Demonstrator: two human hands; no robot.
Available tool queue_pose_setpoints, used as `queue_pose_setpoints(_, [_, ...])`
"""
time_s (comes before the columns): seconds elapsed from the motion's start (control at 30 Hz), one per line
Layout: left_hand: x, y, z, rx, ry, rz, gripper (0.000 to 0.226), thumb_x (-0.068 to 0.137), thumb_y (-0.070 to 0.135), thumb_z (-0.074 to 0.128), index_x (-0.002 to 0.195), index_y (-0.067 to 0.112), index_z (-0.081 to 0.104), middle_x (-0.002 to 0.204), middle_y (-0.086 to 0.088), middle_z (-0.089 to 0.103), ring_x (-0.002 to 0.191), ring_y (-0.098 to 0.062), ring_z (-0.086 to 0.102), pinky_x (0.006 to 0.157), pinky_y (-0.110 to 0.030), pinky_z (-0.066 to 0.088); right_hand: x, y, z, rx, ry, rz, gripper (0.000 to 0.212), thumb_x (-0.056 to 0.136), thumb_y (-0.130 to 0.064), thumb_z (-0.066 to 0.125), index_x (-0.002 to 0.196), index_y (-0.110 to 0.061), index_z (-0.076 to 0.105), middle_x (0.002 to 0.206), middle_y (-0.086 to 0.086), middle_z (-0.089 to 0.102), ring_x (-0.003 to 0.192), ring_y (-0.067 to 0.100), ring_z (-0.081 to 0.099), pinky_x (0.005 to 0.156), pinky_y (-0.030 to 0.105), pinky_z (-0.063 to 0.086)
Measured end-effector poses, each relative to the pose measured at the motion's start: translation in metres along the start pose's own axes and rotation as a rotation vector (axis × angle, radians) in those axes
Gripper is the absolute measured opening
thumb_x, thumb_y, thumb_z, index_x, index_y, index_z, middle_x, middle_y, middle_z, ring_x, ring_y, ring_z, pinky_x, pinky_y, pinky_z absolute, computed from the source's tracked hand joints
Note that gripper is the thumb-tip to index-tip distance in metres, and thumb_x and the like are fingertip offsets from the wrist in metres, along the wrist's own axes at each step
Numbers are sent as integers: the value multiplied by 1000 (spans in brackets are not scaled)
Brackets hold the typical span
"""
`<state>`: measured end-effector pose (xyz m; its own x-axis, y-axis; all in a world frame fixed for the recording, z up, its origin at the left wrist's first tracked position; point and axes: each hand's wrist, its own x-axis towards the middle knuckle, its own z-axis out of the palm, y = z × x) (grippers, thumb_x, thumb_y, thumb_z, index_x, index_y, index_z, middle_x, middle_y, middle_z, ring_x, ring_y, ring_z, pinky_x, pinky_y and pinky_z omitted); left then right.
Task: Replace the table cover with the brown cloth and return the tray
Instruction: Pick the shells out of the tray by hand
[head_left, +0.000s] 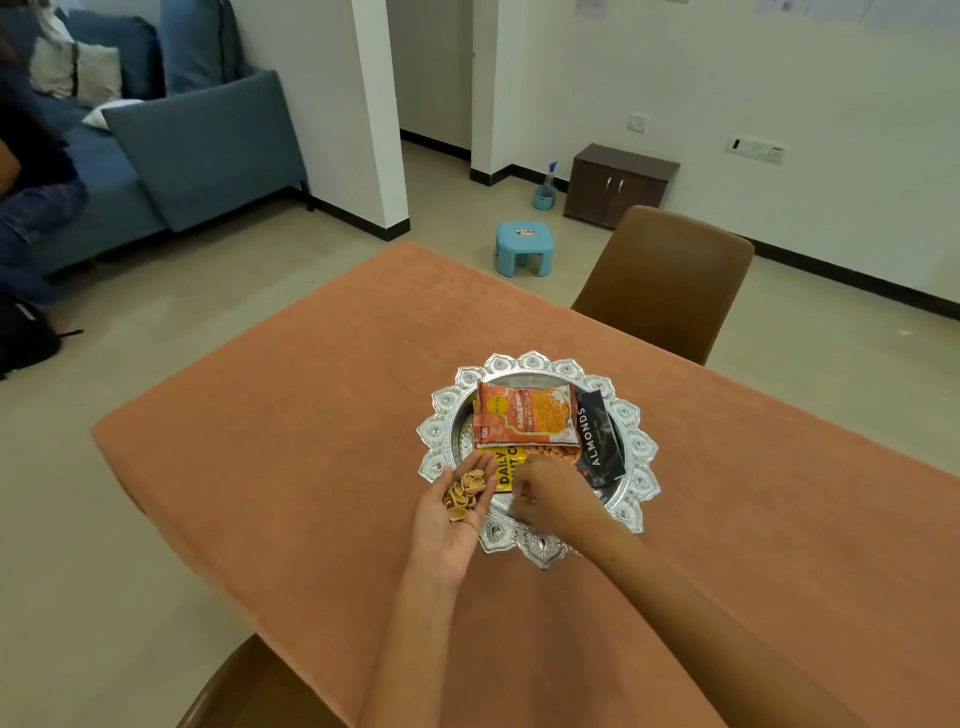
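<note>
An orange-brown cloth (311, 415) covers the table. On it stands an ornate silver tray (641, 457) with an orange snack packet (527, 418), a black almonds packet (597, 441) and a yellow packet (506, 467). My left hand (457, 514) lies palm up at the tray's near-left rim, cupping several small tan shell-shaped snacks (465, 496). Over the tray's near rim, beside the left palm, my right hand (550, 496) has its fingers curled together; whether it pinches a snack piece I cannot tell.
A brown chair (670, 280) stands at the table's far right side, another chair back (249, 686) at the near left. On the floor beyond are a blue plastic stool (522, 247), a dark low cabinet (618, 184) and a spray bottle (546, 187). A blue sofa (202, 150) with a seated person is far left.
</note>
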<state>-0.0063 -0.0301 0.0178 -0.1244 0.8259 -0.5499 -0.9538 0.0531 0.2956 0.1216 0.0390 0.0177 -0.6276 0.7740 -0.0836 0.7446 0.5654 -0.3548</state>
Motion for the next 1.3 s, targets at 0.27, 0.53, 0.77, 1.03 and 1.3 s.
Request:
queue_pose_setpoints(0.27, [-3,1,4,13,6,14,53,101,17,34,75,-10,72,88,-23,70,75,-26,71,76,-35,54,2,-5,-41,225,135,-136,9,78,-6,64,72,-10,68,71,1,66,66,11,59,64,23,50])
queue_pose_setpoints(0.53, [-2,-7,13,-19,-3,17,54,102,14,34,72,-9,73,85,-21,71,71,-24,71,72,-33,56,-8,-7,-43,248,322,-227,9,82,-5,67,87,-8,74,81,3,68,70,16,62,65,18,50])
queue_pose_setpoints(0.77, [-1,-8,12,-95,-29,-11,37,102,15,34,102,-13,59,93,-24,69,76,-28,72,75,-38,55,-26,16,-20,-87,-128,129,40,89,-31,61,128,-24,58,124,5,54,111,24,54,88,33,43])
queue_pose_setpoints(1.03, [4,-17,14,-31,-45,-28,44,101,14,34,93,-12,68,99,-23,69,83,-29,71,78,-38,55,-14,0,-7,-139,-117,238,19,88,-13,60,105,-6,63,112,14,55,96,31,59,70,28,39])
queue_pose_setpoints(1.3, [10,-18,20,-34,-3,-6,50,101,15,34,80,-6,74,95,-19,71,80,-25,71,78,-36,54,-1,-2,-54,355,147,153,9,76,4,68,83,-2,68,73,5,62,67,16,54,68,27,47])
